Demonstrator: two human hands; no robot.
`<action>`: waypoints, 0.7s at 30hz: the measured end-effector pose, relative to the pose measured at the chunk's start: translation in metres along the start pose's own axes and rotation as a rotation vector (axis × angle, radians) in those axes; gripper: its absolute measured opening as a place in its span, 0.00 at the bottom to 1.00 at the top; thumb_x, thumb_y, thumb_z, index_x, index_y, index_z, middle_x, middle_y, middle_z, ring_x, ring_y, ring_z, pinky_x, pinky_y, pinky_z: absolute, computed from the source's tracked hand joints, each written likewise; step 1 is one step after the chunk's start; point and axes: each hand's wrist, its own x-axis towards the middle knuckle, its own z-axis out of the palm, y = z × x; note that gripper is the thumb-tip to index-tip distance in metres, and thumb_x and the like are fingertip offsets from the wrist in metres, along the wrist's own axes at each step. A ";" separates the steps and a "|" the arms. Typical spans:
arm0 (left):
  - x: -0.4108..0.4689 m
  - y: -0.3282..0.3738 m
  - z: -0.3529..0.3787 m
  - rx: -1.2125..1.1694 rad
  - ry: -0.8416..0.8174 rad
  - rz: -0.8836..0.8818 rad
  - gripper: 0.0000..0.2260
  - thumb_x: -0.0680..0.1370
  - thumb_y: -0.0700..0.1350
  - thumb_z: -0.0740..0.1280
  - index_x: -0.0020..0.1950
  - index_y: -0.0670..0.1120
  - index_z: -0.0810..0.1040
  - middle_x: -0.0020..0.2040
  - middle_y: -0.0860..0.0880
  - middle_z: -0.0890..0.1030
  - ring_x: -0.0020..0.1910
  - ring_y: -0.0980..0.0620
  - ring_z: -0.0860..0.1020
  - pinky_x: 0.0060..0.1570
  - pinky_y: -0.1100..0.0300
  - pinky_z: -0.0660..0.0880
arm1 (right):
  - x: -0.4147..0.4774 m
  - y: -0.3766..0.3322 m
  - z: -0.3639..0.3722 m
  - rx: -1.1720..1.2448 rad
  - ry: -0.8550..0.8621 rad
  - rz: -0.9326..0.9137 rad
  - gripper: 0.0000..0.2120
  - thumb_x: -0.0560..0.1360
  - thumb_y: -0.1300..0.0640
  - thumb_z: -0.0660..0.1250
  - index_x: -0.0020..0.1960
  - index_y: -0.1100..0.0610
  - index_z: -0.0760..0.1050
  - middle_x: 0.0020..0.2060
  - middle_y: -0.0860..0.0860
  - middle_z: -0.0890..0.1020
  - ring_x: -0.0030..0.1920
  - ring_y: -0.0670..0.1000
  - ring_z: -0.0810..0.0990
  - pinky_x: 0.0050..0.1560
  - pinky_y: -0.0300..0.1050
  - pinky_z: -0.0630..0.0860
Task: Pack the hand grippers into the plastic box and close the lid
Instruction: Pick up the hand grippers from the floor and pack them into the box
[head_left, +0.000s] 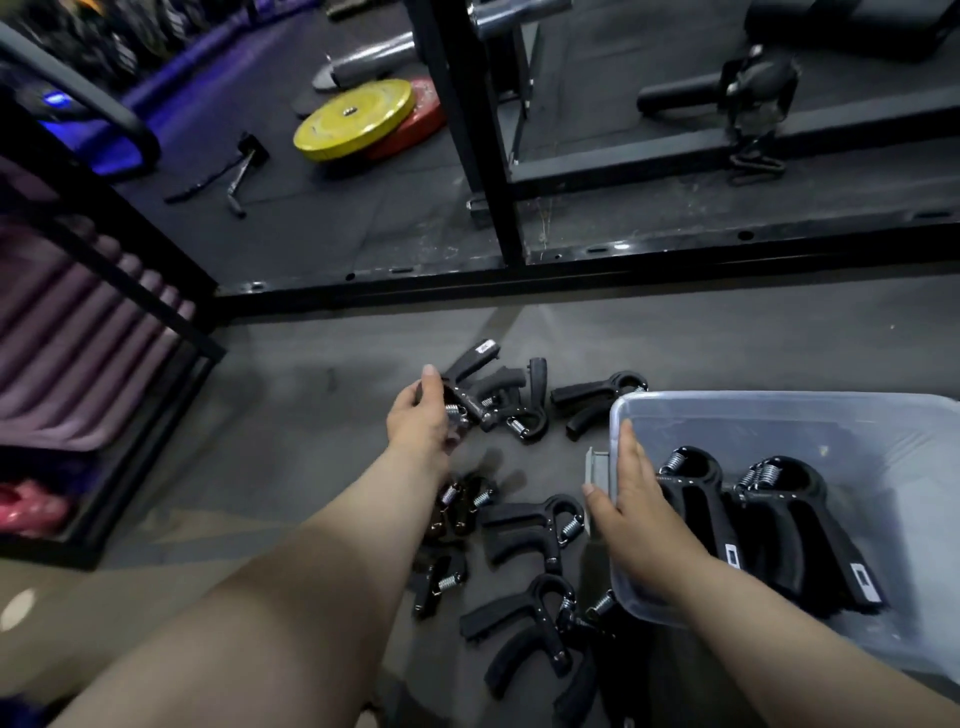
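Left hand (421, 421) grips far hand gripper (474, 361); right hand (634, 501) pinches plastic box (779, 399) rim.

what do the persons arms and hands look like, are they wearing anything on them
The left forearm and right forearm are bare to the frame edge, with no sleeves in view. The left hand and right hand wear no gloves. No ring, watch or wristband shows. The left thumbnail looks short and unpainted.
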 end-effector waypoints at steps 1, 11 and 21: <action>-0.009 0.006 -0.002 -0.046 -0.047 -0.024 0.12 0.76 0.58 0.68 0.48 0.50 0.78 0.41 0.46 0.83 0.34 0.46 0.79 0.46 0.45 0.79 | 0.000 -0.001 -0.002 -0.011 -0.017 -0.001 0.38 0.81 0.52 0.58 0.79 0.49 0.33 0.78 0.42 0.38 0.77 0.43 0.42 0.72 0.39 0.46; -0.109 0.011 -0.005 0.210 -0.358 0.053 0.13 0.75 0.51 0.73 0.54 0.44 0.78 0.43 0.41 0.83 0.34 0.45 0.80 0.31 0.55 0.77 | -0.022 -0.010 -0.051 0.570 0.025 0.228 0.20 0.79 0.46 0.62 0.67 0.53 0.70 0.59 0.52 0.79 0.56 0.52 0.79 0.53 0.45 0.75; -0.170 -0.041 0.054 0.499 -0.594 0.131 0.09 0.74 0.51 0.73 0.48 0.46 0.81 0.41 0.46 0.84 0.37 0.49 0.82 0.30 0.59 0.76 | -0.067 -0.008 -0.119 -0.111 -0.247 0.036 0.15 0.75 0.61 0.60 0.57 0.50 0.78 0.49 0.48 0.84 0.53 0.49 0.82 0.60 0.49 0.77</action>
